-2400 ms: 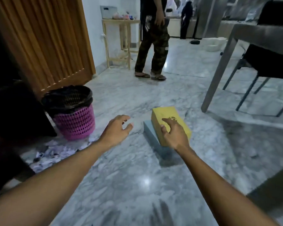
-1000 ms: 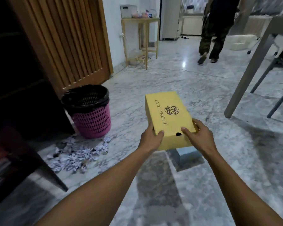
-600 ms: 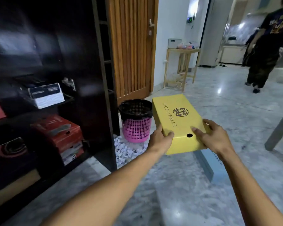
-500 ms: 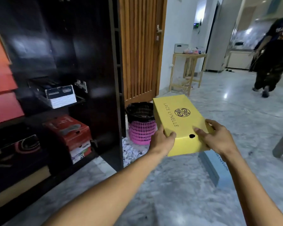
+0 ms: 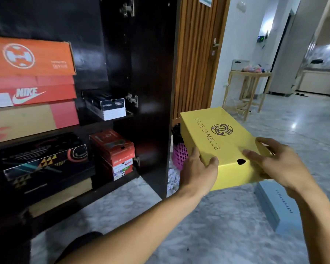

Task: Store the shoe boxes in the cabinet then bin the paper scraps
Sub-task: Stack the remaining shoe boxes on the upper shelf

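I hold a yellow shoe box (image 5: pixel 219 141) marked LACE LYNELLE in the air, right of the open dark cabinet (image 5: pixel 151 92). My left hand (image 5: pixel 199 168) grips its near left corner, thumb on the lid. My right hand (image 5: pixel 278 162) grips its near right end. A light blue shoe box (image 5: pixel 278 206) lies on the marble floor below my right arm. White paper scraps (image 5: pixel 172 178) lie on the floor by the cabinet's side panel. The pink bin (image 5: pixel 179 153) with a black liner stands behind the yellow box, mostly hidden.
The cabinet shelves hold orange and red boxes (image 5: pixel 31 73) at upper left, a black patterned box (image 5: pixel 44 162), a red stack (image 5: pixel 114 151) and a black-and-white box (image 5: pixel 107 105). A slatted wooden door (image 5: pixel 194 54) and a small wooden table (image 5: pixel 248 88) stand beyond.
I lifted the yellow box off the blue one with both hands and turned left toward the cabinet. The shelves now fill the left of the view, closer than before.
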